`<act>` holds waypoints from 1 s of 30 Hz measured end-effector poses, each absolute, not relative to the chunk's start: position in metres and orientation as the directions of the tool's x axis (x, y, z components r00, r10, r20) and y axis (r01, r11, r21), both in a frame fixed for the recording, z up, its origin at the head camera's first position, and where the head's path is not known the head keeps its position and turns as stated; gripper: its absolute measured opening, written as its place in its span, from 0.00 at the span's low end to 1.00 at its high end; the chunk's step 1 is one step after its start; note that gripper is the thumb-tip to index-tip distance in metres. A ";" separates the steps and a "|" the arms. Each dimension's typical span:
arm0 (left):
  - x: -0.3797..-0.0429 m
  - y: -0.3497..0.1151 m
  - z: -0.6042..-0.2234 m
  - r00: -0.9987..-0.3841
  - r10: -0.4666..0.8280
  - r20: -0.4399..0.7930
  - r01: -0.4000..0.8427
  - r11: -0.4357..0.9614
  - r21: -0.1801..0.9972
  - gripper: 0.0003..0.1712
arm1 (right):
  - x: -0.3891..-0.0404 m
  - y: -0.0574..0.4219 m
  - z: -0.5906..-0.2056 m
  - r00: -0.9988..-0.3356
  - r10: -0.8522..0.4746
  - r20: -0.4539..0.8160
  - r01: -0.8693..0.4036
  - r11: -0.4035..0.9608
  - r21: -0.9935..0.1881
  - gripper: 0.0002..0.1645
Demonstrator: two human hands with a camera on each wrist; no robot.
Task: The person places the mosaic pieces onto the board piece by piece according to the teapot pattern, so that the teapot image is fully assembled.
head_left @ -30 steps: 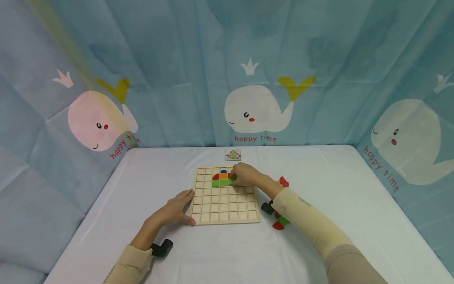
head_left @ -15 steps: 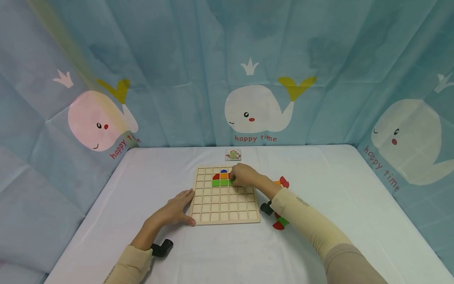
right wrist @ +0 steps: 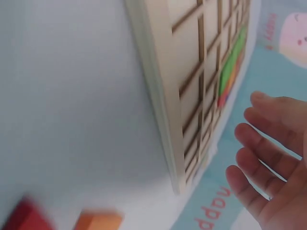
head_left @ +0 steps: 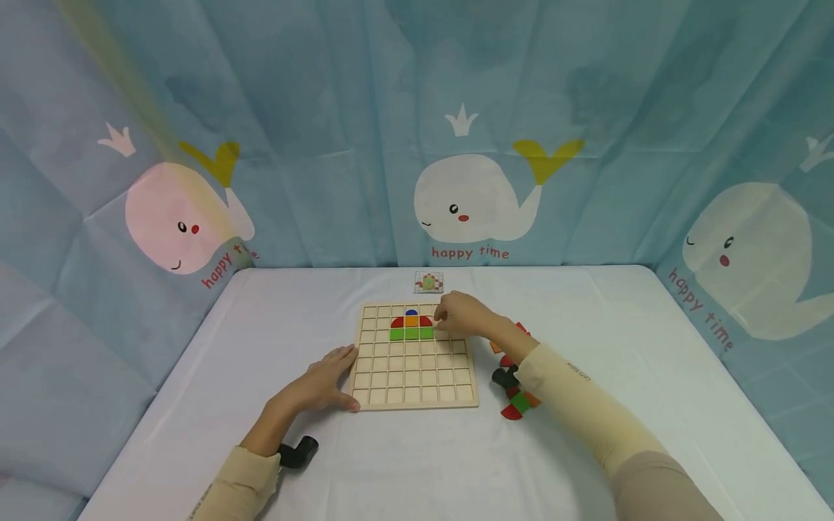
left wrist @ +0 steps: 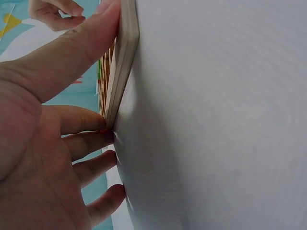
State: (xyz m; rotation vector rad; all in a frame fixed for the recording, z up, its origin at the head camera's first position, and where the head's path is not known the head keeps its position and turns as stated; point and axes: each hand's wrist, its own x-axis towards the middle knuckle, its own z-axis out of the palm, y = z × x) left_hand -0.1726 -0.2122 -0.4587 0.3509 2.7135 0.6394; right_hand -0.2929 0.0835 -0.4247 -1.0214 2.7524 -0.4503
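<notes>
A square wooden grid board (head_left: pixel 417 380) lies on the table. Its upper rows hold several green square pieces (head_left: pixel 412 333) in a line. Above them sit an orange square (head_left: pixel 412 321) between red quarter-round pieces (head_left: pixel 397 323), topped by a blue half-round piece (head_left: pixel 412 312). My left hand (head_left: pixel 323 383) rests at the board's left side, fingers spread and thumb near the front corner. Just right of the laid pieces, my right hand (head_left: pixel 465 315) hovers over the board. In the right wrist view its fingers (right wrist: pixel 261 143) are loosely bent, with nothing between them.
Loose red, orange and green pieces (head_left: pixel 520 402) lie right of the board, partly hidden by the right forearm. A small picture card (head_left: pixel 428 282) lies behind the board. Black wrist-camera parts (head_left: pixel 299 453) show beside the left sleeve. A whale-print curtain (head_left: pixel 365 202) stands behind the table.
My right hand has let go of the pieces and drawn back right and upward, uncovering the right red piece and the end of the green row. The left hand stays in place.
</notes>
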 end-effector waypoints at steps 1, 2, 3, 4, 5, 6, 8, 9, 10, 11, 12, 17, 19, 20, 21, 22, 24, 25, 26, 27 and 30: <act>-0.172 -0.212 -0.458 -0.915 0.309 -0.260 0.159 0.868 0.469 0.64 | -0.292 0.088 -0.422 -0.751 -0.658 -0.046 -0.612 0.721 -0.327 0.12; -0.172 -0.212 -0.458 -0.915 0.308 -0.261 0.158 0.868 0.471 0.64 | -0.291 0.093 -0.421 -0.754 -0.656 -0.041 -0.611 0.723 -0.324 0.12; -0.172 -0.212 -0.458 -0.915 0.307 -0.263 0.155 0.867 0.474 0.64 | -0.290 0.098 -0.419 -0.758 -0.651 -0.037 -0.608 0.726 -0.323 0.12; -0.172 -0.211 -0.458 -0.915 0.305 -0.264 0.152 0.867 0.475 0.64 | -0.290 0.104 -0.418 -0.759 -0.650 -0.029 -0.610 0.726 -0.318 0.12; -0.172 -0.211 -0.458 -0.915 0.303 -0.266 0.149 0.867 0.476 0.64 | -0.289 0.110 -0.417 -0.764 -0.645 -0.022 -0.604 0.727 -0.325 0.12; -0.172 -0.211 -0.457 -0.915 0.303 -0.265 0.150 0.867 0.475 0.64 | -0.288 0.116 -0.417 -0.771 -0.637 -0.017 -0.598 0.732 -0.326 0.12; -0.172 -0.211 -0.457 -0.916 0.300 -0.267 0.146 0.869 0.473 0.64 | -0.285 0.127 -0.417 -0.786 -0.618 -0.013 -0.580 0.745 -0.329 0.12; -0.172 -0.211 -0.457 -0.916 0.299 -0.268 0.145 0.869 0.474 0.65 | -0.283 0.133 -0.417 -0.795 -0.607 -0.015 -0.568 0.752 -0.335 0.12; -0.172 -0.211 -0.457 -0.916 0.299 -0.268 0.146 0.869 0.472 0.65 | -0.281 0.139 -0.417 -0.801 -0.598 -0.018 -0.558 0.758 -0.338 0.12; -0.172 -0.211 -0.457 -0.915 0.300 -0.269 0.146 0.868 0.474 0.65 | -0.279 0.145 -0.417 -0.811 -0.584 -0.025 -0.541 0.766 -0.349 0.12; -0.172 -0.211 -0.456 -0.915 0.302 -0.267 0.148 0.868 0.474 0.65 | -0.276 0.151 -0.418 -0.818 -0.574 -0.029 -0.530 0.772 -0.352 0.12; -0.171 -0.211 -0.457 -0.914 0.308 -0.263 0.153 0.864 0.481 0.65 | -0.263 0.182 -0.423 -0.848 -0.527 -0.051 -0.465 0.787 -0.405 0.11; -0.171 -0.212 -0.457 -0.914 0.310 -0.261 0.154 0.862 0.483 0.65 | -0.259 0.193 -0.424 -0.855 -0.515 -0.053 -0.450 0.790 -0.417 0.11; -0.171 -0.211 -0.457 -0.914 0.311 -0.261 0.155 0.861 0.484 0.65 | -0.258 0.198 -0.425 -0.859 -0.510 -0.053 -0.444 0.791 -0.421 0.11; -0.171 -0.211 -0.457 -0.914 0.313 -0.259 0.159 0.861 0.482 0.65 | -0.257 0.203 -0.426 -0.864 -0.500 -0.054 -0.434 0.795 -0.424 0.10; -0.172 -0.211 -0.457 -0.914 0.312 -0.260 0.156 0.861 0.484 0.65 | -0.257 0.207 -0.427 -0.872 -0.487 -0.056 -0.419 0.800 -0.429 0.10; -0.172 -0.211 -0.457 -0.914 0.311 -0.261 0.153 0.860 0.487 0.65 | -0.257 0.214 -0.429 -0.880 -0.473 -0.053 -0.408 0.808 -0.426 0.10; -0.172 -0.211 -0.457 -0.914 0.312 -0.259 0.156 0.861 0.485 0.65 | -0.257 0.217 -0.430 -0.884 -0.464 -0.054 -0.399 0.810 -0.430 0.10; -0.172 -0.211 -0.458 -0.914 0.311 -0.260 0.155 0.860 0.486 0.65 | -0.257 0.219 -0.431 -0.887 -0.458 -0.054 -0.393 0.812 -0.431 0.10; -0.172 -0.211 -0.458 -0.914 0.312 -0.258 0.158 0.861 0.483 0.65 | -0.257 0.221 -0.432 -0.890 -0.453 -0.054 -0.387 0.813 -0.435 0.09; -0.173 -0.211 -0.458 -0.915 0.309 -0.261 0.154 0.863 0.481 0.65 | -0.259 0.223 -0.433 -0.891 -0.450 -0.060 -0.382 0.813 -0.439 0.09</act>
